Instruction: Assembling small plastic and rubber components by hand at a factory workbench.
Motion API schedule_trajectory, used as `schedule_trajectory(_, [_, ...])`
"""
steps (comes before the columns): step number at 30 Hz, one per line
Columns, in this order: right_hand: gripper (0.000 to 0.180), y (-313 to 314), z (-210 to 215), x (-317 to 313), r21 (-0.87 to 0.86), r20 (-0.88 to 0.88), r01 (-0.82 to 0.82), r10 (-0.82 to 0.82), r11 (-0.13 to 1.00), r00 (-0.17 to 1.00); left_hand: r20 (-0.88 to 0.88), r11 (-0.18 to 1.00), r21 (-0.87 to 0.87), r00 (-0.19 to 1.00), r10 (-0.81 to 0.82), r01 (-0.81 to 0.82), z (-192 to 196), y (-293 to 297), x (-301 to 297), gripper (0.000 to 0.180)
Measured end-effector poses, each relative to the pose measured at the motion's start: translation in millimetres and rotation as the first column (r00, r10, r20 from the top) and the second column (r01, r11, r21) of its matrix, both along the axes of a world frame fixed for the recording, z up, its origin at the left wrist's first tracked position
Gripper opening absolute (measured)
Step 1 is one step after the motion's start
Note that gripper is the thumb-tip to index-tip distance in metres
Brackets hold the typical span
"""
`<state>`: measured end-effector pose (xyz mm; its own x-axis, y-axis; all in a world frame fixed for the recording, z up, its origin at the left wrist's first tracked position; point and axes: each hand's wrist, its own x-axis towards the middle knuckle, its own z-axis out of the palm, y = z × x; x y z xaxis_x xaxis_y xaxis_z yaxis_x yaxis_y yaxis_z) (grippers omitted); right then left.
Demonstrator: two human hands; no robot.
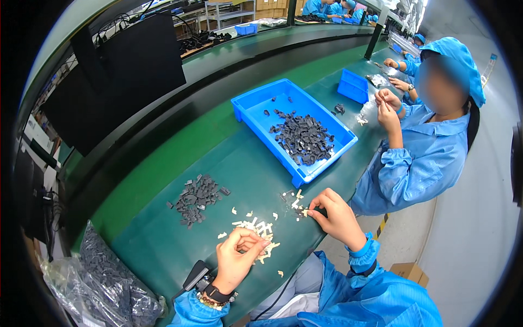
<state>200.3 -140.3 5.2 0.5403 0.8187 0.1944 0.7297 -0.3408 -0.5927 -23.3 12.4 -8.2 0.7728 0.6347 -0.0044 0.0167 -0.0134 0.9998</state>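
My left hand (238, 258), with a dark band and beads at the wrist, is closed in a pinch over a pile of small cream strips (263, 229). Whatever lies between its fingertips is hidden. Farther right, my right hand (339, 219) pinches a small cream piece (305, 213) at the table's near edge. Some loose cream pieces (297, 200) and dark bits lie just beyond those fingertips. A heap of small dark grey plastic parts (197, 197) sits on the green table, beyond and left of the cream pile.
A blue tray (262, 143) holding many dark parts stands beyond my hands. At the lower left rests a clear bag of dark parts (111, 278). A person in blue (419, 163) works close on the right, near a smaller blue bin (353, 86). A black monitor (120, 82) stands left.
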Motion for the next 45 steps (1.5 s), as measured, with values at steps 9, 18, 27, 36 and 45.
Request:
schedule_trajectory(9, [0.012, 2.2, -0.8, -2.1, -0.016, -0.031, -0.013, 0.013, 1.0, 0.999, -0.007, 1.0, 0.01, 1.0, -0.008, 0.008, -0.2, 1.0, 0.0, 0.018])
schedule_trajectory(18, [0.008, 13.5, 3.6, -34.1, 0.318, -0.425, 0.078, 0.068, 0.945, 0.902, 0.041, 0.997, 0.056, 0.998, 0.048, -0.05, 4.6, -4.4, 3.3, 0.019])
schedule_trajectory(27, [0.009, 45.9, -11.0, -76.8, 0.448, -0.546, -0.194, 0.439, 0.873, 0.714, 0.137, 0.995, 0.048, 0.987, 0.084, -0.092, -6.3, -0.8, -1.8, 0.022])
schedule_trajectory(36, [0.01, 47.6, -20.1, -83.0, 0.441, -0.62, -0.116, 0.395, 0.89, 0.678, 0.134, 0.97, -0.231, 0.985, 0.113, -0.08, -8.3, -0.6, -3.5, 0.012])
schedule_trajectory(45, [0.012, 47.5, -17.8, -85.1, 0.525, -0.382, -0.073, 0.312, 0.848, 0.87, 0.118, 0.978, -0.202, 0.99, 0.076, -0.051, -3.4, -1.3, 1.3, 0.008])
